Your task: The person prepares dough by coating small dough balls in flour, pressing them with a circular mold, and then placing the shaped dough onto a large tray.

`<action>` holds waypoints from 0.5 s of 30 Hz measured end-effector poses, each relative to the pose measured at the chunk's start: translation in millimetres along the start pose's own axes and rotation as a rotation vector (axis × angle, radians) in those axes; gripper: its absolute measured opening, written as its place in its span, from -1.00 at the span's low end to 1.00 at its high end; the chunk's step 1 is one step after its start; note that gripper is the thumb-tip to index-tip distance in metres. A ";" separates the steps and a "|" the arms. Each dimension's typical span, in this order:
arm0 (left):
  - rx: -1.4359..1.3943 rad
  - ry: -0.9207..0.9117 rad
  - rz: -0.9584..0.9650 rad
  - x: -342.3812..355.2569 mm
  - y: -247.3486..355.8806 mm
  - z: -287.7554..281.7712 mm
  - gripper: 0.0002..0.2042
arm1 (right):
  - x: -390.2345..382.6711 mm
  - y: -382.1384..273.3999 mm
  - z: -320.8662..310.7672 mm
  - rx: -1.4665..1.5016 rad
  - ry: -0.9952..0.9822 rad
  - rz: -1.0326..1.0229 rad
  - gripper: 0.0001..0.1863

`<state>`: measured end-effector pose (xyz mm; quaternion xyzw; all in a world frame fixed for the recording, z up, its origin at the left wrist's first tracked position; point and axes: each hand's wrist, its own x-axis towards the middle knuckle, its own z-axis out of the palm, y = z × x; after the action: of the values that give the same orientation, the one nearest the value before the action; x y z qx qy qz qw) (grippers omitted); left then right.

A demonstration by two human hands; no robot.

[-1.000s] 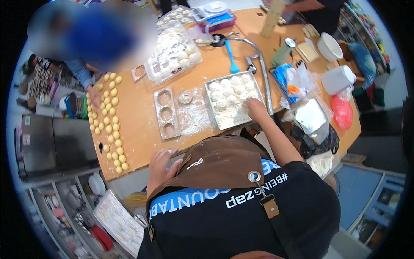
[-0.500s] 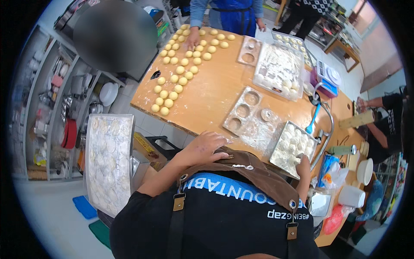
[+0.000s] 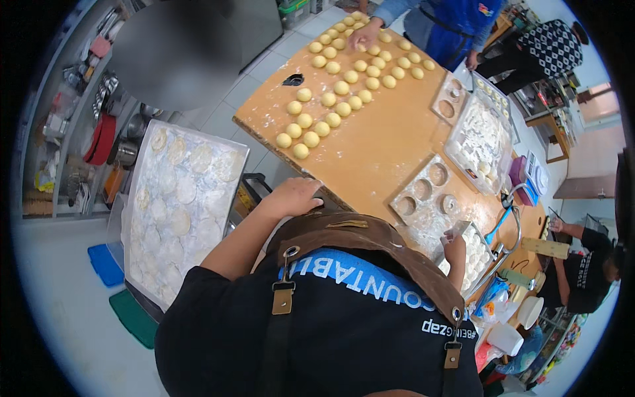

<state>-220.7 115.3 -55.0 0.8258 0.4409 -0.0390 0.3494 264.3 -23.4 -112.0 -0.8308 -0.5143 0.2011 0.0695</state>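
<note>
My left hand [image 3: 297, 197] lies at the near edge of the wooden table, fingers extended and holding nothing. My right hand [image 3: 454, 246] is over the left side of a metal tray [image 3: 491, 255] filled with floured white dough balls [image 3: 477, 253]. Its fingers are drawn together, and whatever they hold is hidden. Just beyond it, flour [image 3: 423, 233] is spread on the tabletop. A round ring-shaped cutter [image 3: 450, 204] lies there, beside a pale mould plate [image 3: 428, 198] with three round holes.
Yellow dough balls [image 3: 333, 120] stand in rows; a co-worker's hand [image 3: 364, 34] touches them. A plastic box [image 3: 507, 155] holds flour and dough. A blue-handled tool [image 3: 499, 225] and scale [image 3: 537, 175] are at right. At left is a large tray [image 3: 221, 192] of floured discs.
My right hand has moved from among the dough balls to the tray's left side, towards the floured spot. My left hand remains by the table edge. The whole view has turned.
</note>
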 end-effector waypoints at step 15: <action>0.034 0.002 -0.372 33.8 -86.1 1.9 -0.14 | 18.7 -100.3 -1.9 -0.053 -0.132 -0.039 -0.66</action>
<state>-264.7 169.4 -115.7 0.7360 0.5856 -0.1095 0.3215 189.5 39.5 -82.8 -0.8072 -0.5389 0.2402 0.0172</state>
